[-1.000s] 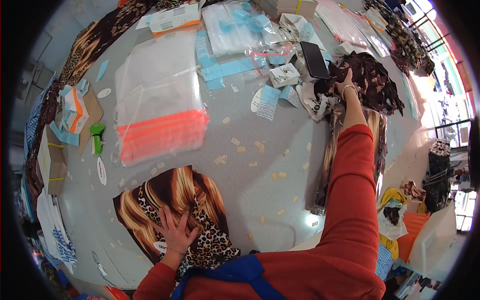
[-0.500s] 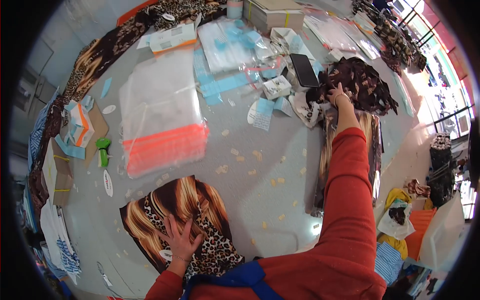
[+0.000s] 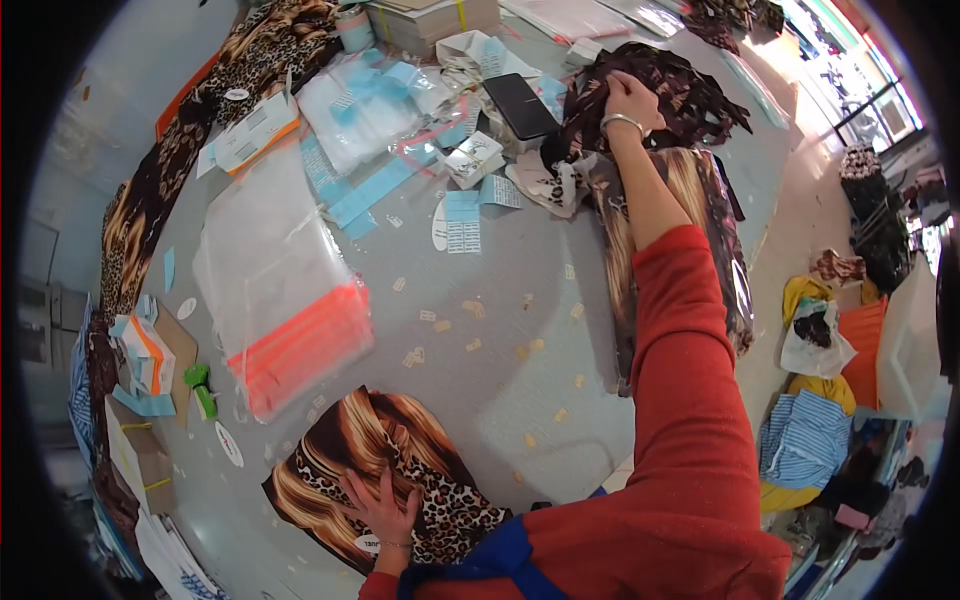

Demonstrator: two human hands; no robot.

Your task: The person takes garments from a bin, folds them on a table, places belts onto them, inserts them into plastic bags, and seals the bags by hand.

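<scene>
Leopard-print garment (image 3: 440,480) lies beneath the spread left hand (image 3: 385,515). The right hand (image 3: 632,103) bunches its fingers over dark patterned cloth (image 3: 690,98); whether pinching any, I cannot tell.

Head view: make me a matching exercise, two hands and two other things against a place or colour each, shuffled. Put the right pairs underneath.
Column one
1. Left hand
2. Phone
3. Right hand
4. Bags

Column two
A. Black
B. At the dark cloth
C. Clear, partly orange-red
D. Spread on the folded cloth

Right pairs: 1-D, 2-A, 3-B, 4-C.
</scene>
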